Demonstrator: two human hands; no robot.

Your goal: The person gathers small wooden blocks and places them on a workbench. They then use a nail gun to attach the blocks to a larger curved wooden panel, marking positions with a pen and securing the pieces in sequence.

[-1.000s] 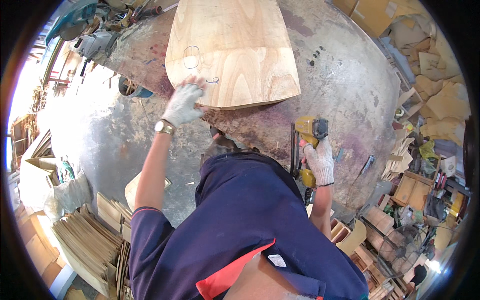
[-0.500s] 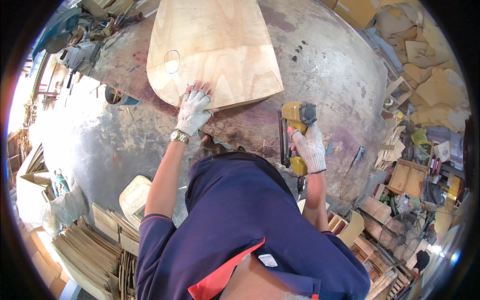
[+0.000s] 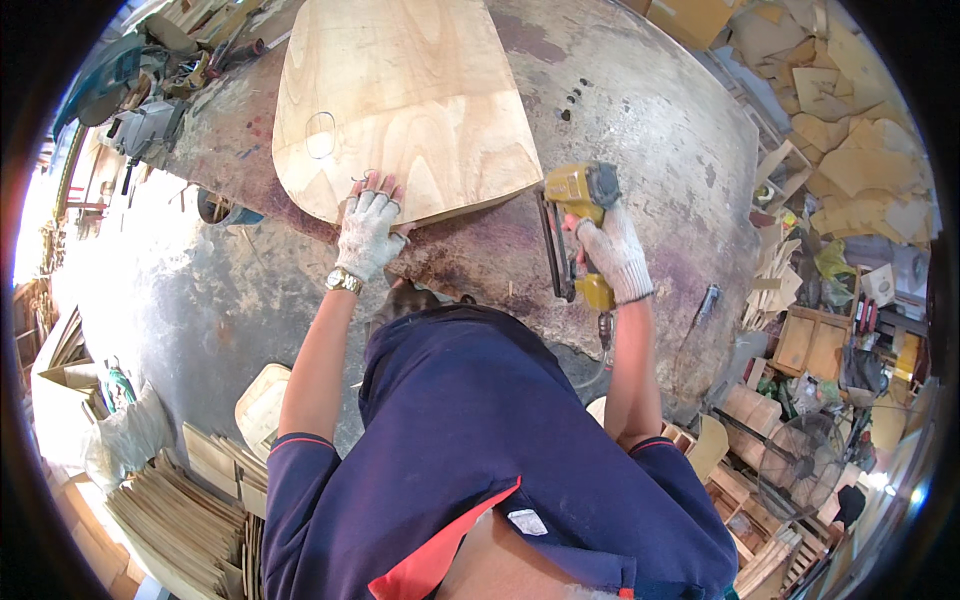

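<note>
A large rounded plywood panel (image 3: 400, 100) lies on a worn, stained workbench (image 3: 640, 140). My left hand (image 3: 368, 232), in a white fingerless glove with a wristwatch, presses flat on the panel's near edge. In a white glove too, my right hand (image 3: 612, 258) grips a yellow pneumatic nail gun (image 3: 575, 215) just right of the panel's near corner, with its magazine pointing down toward me. An oval pencil outline (image 3: 320, 135) is drawn on the panel's left side.
Power tools and clutter (image 3: 150, 110) crowd the bench's far left. Stacks of thin plywood pieces (image 3: 170, 510) lie on the floor at lower left. Cut plywood shapes (image 3: 850, 150) are piled at right, with a fan (image 3: 800, 465) and wooden boxes (image 3: 810, 340) below.
The nail gun in my right hand has risen from low beside the bench to the panel's near right corner. My left hand stays flat on the panel's edge.
</note>
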